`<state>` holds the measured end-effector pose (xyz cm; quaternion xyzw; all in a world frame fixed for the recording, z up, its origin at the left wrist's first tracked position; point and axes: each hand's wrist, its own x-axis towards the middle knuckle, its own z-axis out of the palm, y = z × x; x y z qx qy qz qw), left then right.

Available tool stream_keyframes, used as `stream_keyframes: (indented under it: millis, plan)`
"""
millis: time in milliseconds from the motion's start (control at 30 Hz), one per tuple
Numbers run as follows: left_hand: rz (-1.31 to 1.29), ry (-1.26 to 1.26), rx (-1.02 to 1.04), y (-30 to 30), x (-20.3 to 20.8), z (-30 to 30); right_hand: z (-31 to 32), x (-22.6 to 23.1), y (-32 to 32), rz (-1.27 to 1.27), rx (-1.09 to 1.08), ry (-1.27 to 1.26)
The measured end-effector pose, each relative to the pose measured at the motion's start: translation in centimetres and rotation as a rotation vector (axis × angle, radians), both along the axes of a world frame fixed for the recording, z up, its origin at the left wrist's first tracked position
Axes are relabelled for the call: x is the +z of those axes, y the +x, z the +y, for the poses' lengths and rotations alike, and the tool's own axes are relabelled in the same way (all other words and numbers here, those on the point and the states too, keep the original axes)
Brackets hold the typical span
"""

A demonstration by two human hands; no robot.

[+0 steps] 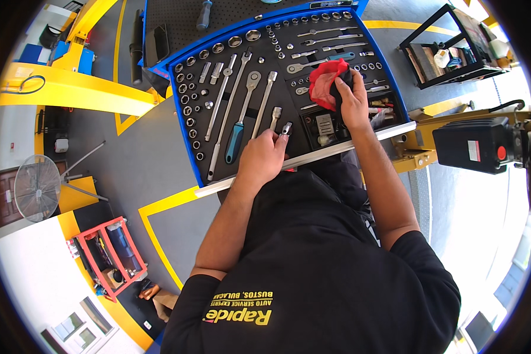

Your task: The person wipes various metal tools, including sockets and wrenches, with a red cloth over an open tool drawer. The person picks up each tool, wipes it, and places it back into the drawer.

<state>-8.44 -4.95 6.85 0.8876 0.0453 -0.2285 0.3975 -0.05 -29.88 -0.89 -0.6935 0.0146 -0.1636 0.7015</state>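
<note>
An opened blue tool drawer point(186, 141) lies in front of me, lined with black foam that holds chrome sockets, ratchets and extension bars. My left hand point(262, 158) is at its front edge, fingers closed around a short chrome socket extension point(287, 128) whose tip shows above the thumb. Just left of it, a similar chrome piece point(276, 114) sits in the foam. Over the drawer's right half, my right hand point(354, 101) grips a bunched red cloth point(324, 84) with a dark part under the fingers. A teal-handled ratchet point(235, 141) lies left of my left hand.
On the dark cabinet top behind the drawer lies a screwdriver point(204, 15). A small compartment point(324, 131) at front right holds loose parts. Yellow lift arms point(82, 88) reach in at the left; a black motor box point(472, 146) is at the right. A fan point(38, 192) stands far left.
</note>
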Motion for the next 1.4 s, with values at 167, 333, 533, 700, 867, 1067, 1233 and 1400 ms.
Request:
stream_keyframes:
  millis: [167, 333, 533, 700, 867, 1067, 1233, 1400]
  plan:
    - [-0.108, 0.137, -0.051, -0.1, -0.5, -0.7, 0.0, 0.1, 0.1, 0.033, 0.014, 0.053]
    - [-0.201, 0.261, -0.205, -0.2, -0.9, -0.3, 0.0, 0.4, 0.0, 0.017, 0.0, 0.005]
    - [-0.034, -0.021, -0.127, 0.0, -0.6, 2.4, 0.1, 0.8, -0.1, 0.05, -0.005, -0.024]
    - [-0.092, -0.052, -0.163, 0.2, -1.2, 2.9, 0.2, 0.7, -0.1, 0.051, 0.017, 0.008]
    - [-0.124, 0.03, -0.162, 0.3, -1.2, 2.3, 0.2, 0.4, 0.0, 0.042, 0.036, 0.041]
    - [-0.158, -0.031, -0.142, 0.1, -2.2, 2.9, -0.1, -0.1, 0.2, 0.05, 0.027, -0.025]
    - [-0.087, 0.003, -0.095, 0.5, -1.6, 2.3, 0.4, 0.7, -0.1, 0.074, 0.025, 0.014]
    - [-0.185, 0.079, -0.09, 0.0, -2.2, 1.8, 0.1, 0.6, 0.0, 0.058, 0.033, -0.029]
